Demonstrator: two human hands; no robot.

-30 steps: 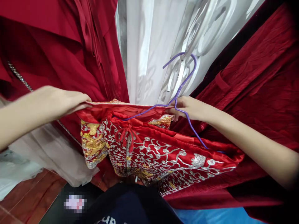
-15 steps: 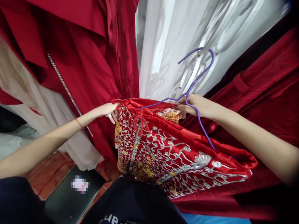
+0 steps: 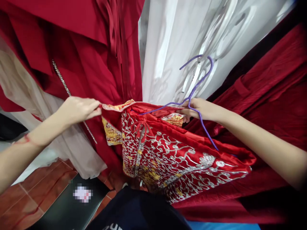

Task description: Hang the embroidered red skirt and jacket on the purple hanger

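Left hand (image 3: 80,110) farther left, red tiled floor (image 3: 14,201) below

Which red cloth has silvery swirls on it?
The red garment with the purple hanger in its opening; the smooth left cloth and crinkled right cloth show no swirls.

Left hand (image 3: 80,109) pinching red embroidered fabric (image 3: 165,153), purple hanger (image 3: 203,122)
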